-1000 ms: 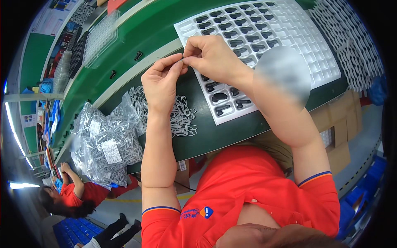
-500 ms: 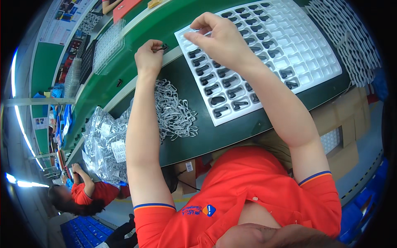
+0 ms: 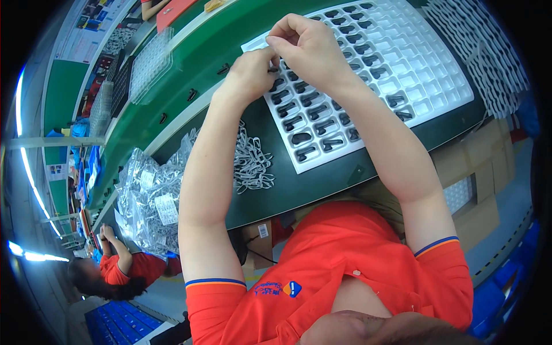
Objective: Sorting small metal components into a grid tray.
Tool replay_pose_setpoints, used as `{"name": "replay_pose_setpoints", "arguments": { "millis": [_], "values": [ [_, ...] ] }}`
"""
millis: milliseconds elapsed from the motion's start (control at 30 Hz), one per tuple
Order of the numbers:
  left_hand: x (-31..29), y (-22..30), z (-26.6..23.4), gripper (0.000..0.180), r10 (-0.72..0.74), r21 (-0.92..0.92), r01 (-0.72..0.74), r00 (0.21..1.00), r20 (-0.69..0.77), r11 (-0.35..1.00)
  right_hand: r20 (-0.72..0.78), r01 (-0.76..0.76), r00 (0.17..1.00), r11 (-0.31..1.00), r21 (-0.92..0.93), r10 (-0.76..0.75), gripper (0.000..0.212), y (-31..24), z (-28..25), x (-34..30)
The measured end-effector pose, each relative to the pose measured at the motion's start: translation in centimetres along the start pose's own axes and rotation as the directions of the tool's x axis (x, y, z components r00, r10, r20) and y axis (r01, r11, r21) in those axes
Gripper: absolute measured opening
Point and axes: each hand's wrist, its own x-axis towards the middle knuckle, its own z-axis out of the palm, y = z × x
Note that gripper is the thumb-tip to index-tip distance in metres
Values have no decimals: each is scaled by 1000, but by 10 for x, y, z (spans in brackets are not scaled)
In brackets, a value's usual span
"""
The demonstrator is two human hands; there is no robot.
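My left hand is closed near the upper left corner of a white moulded tray, with a small black part at its fingertips. Over that same tray edge, my right hand is pinched, its fingertips almost touching the left hand's. Whatever it grips is too small or too hidden to name. Similar black parts fill several rows of the tray's pockets on the left side, while many pockets toward the right hold nothing. Under my left forearm lies a pile of grey metal wire loops.
Several black parts lie on the green belt beyond the table. A clear plastic bag stands left of the loops. Stacked white trays are at the right, above a cardboard box. Another person works at the far left.
My left hand has moved right from above the belt to the tray corner, meeting my right hand, which has shifted slightly right. More black parts on the belt now show.
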Motion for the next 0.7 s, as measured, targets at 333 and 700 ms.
{"name": "replay_pose_setpoints", "arguments": {
  "millis": [333,700],
  "values": [
    [-108,-16,-40,11,-567,-820,-162,648,-508,550,559,157,829,961,-226,-4,11,-4,41,-12],
    [-146,-55,-18,12,-691,-719,-498,286,-664,485,799,369,599,867,-335,54,19,-10,164,-6]
  ]
}}
